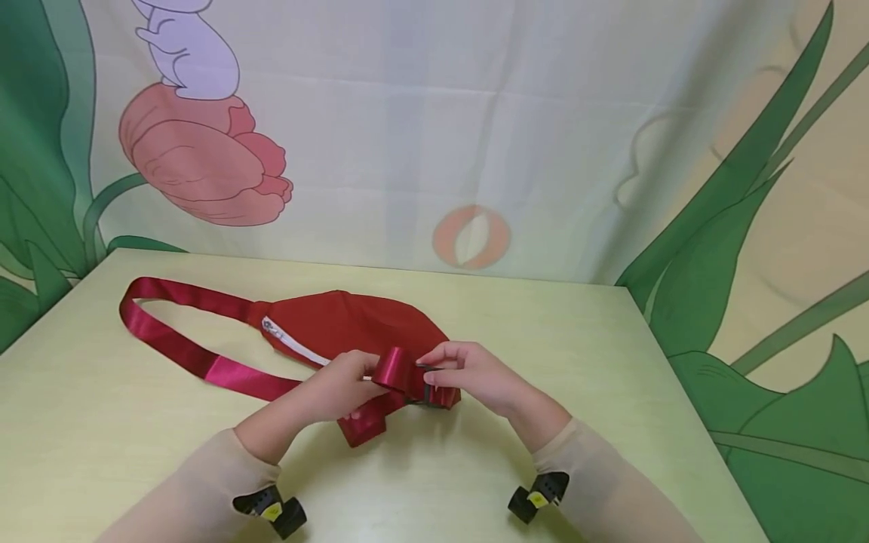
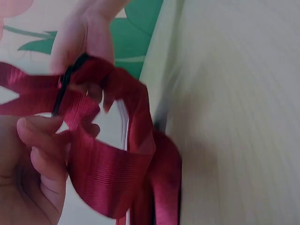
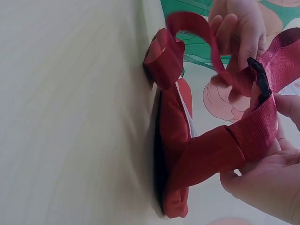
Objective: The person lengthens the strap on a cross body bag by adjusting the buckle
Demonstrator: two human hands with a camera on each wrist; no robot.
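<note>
A red waist bag [image 1: 366, 320] with a white zipper lies on the table, its dark red webbing strap [image 1: 156, 332] looping out to the left. At the bag's right end the strap runs through a black slider buckle [image 3: 260, 78]. My left hand [image 1: 346, 385] pinches the strap beside the buckle, where a raised loop of webbing [image 2: 108, 173] curves away. From the right, my right hand [image 1: 475, 373] grips the slider buckle and the webbing around it between thumb and fingers. A folded part of the strap [image 1: 363, 426] hangs below the left hand.
The pale table [image 1: 577, 467] extends around the bag on all sides. Behind it hangs a printed cloth backdrop [image 1: 380, 113] with plants and a flower. Each sleeve carries a small black wrist camera, one on the left [image 1: 271, 511] and one on the right [image 1: 538, 498].
</note>
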